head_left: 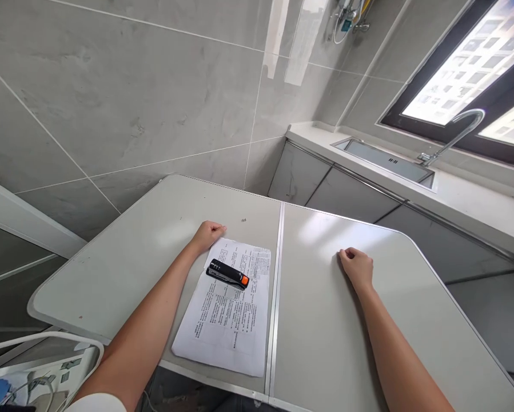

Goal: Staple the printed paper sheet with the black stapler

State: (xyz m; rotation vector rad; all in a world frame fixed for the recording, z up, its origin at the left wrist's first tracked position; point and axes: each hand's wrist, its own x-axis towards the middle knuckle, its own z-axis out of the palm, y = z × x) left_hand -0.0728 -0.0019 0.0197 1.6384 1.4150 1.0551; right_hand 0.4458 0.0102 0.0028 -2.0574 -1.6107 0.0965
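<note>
A black stapler [228,274] with an orange end lies slantwise on a stack of printed paper sheets [222,337]. The sheets rest on the left half of the folding table [325,343]. Just beyond their upper left corner, my left hand [209,236] lies on the tabletop with its fingers curled in. No object shows in it. On the table's right half, well apart from the paper, rests my right hand [357,266], its fingers also curled and nothing visible in them. Tiny dark bits [243,220], too small to name, lie beyond the paper.
A metal seam [275,292] divides the table beside the paper. Grey tiled wall [154,91] stands behind it. At the right runs a counter [466,197] with a sink [385,161] and faucet [454,137]. A white rack [80,366] holding items stands at the lower left.
</note>
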